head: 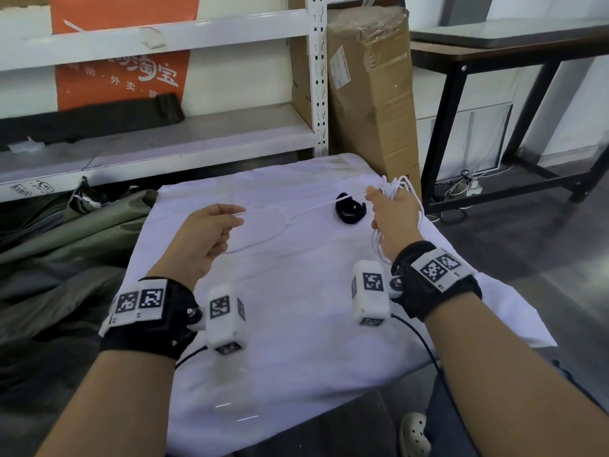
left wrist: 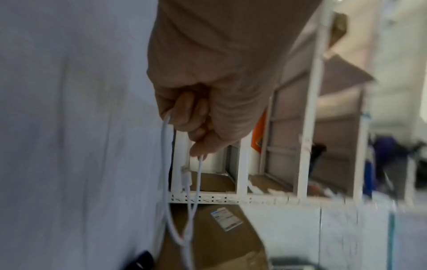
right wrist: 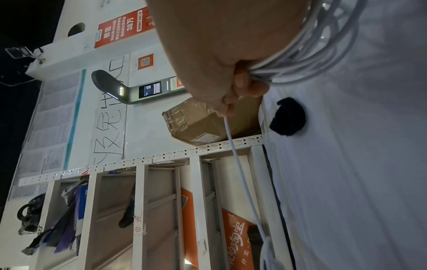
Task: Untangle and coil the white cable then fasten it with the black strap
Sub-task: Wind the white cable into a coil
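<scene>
My right hand grips a bundle of several white cable loops at the table's far right; the wrist view shows the coils wrapped round the hand. From it a taut strand of the white cable runs left to a loose loop held by my left hand. That hand pinches two strands with curled fingers. The black strap lies curled on the white cloth just left of my right hand, untouched.
A white cloth covers the small table. A tall cardboard box and a white metal shelf stand behind it. A dark-framed table is at the right. Olive fabric lies on the floor at the left.
</scene>
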Action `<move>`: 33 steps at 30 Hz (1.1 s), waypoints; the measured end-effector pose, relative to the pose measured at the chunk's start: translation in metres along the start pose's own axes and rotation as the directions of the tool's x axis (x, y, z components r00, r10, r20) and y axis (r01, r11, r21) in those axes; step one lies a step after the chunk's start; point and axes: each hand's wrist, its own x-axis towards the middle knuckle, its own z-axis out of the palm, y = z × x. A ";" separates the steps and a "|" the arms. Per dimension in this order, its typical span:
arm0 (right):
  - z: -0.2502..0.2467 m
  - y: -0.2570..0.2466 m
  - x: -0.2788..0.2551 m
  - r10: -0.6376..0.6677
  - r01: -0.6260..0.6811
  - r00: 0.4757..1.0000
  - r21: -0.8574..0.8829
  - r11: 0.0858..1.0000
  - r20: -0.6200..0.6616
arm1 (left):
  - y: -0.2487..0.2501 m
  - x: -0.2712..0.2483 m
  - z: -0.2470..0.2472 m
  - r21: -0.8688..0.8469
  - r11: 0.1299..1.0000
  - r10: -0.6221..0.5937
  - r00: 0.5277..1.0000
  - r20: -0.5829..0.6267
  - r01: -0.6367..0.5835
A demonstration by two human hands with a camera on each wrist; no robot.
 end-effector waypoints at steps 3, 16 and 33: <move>0.002 0.001 -0.001 0.000 0.000 1.000 0.017 1.000 -0.007 | -0.005 0.002 0.002 -0.020 1.000 0.011 0.996 -0.087 -0.013; -0.005 -0.001 0.002 0.066 -0.064 0.998 0.169 0.984 -0.004 | -0.001 -0.009 0.009 -0.209 0.964 -0.091 0.944 0.317 0.163; 0.000 0.004 0.003 0.047 -0.054 0.997 0.139 0.989 0.053 | 0.001 -0.006 0.012 0.355 0.934 -0.003 0.999 -0.053 0.022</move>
